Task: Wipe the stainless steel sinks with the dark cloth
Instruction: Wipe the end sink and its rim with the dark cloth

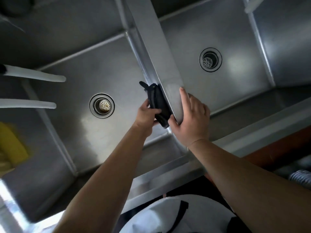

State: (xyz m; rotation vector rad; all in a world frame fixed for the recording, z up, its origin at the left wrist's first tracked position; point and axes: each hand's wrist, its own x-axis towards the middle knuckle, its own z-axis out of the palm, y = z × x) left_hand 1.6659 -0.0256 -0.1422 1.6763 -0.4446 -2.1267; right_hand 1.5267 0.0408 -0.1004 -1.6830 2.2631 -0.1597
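Steel sinks (pixel 70 84): two basins, both look dry, can't judge what's wiped. Divider (pixel 161 52) between them is my current pass. Right hand (pixel 190 118) flat, fingers straight, bracing it. Left hand (pixel 144 115) grips dark cloth (pixel 159 103) against divider's left face.

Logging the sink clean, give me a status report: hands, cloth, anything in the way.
Left hand grips dark cloth against the divider. Right hand rests open on the divider top. Nothing blocking either basin.
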